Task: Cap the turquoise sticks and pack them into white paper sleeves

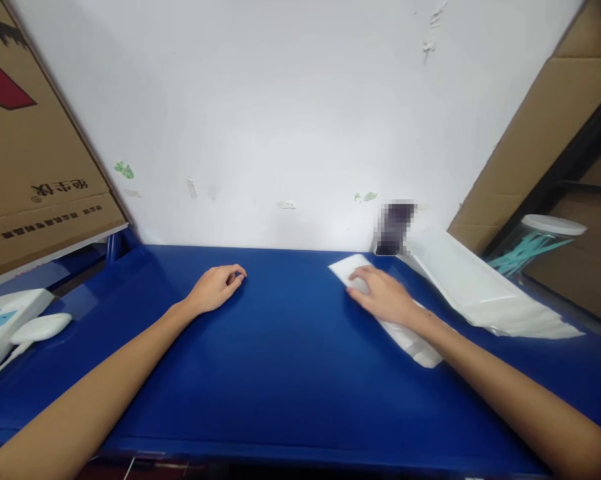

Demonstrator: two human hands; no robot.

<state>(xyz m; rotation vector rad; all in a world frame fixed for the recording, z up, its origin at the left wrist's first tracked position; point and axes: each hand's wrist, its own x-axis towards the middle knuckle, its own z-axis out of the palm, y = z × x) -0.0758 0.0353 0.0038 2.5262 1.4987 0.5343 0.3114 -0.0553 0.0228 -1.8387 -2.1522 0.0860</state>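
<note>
My left hand rests on the blue table top left of centre, its fingers loosely curled under with nothing visible in them. My right hand lies on a long white flat packet at the right of the table, fingers pressed down on its far end near a small white rounded lump under the fingertips. The packet runs diagonally toward me beneath my forearm.
A stack of larger white flat bags lies at the far right beside a blurred dark object against the white wall. Cardboard boxes stand left and right. A white device with a handset sits at the left edge. A jar of teal strips stands right.
</note>
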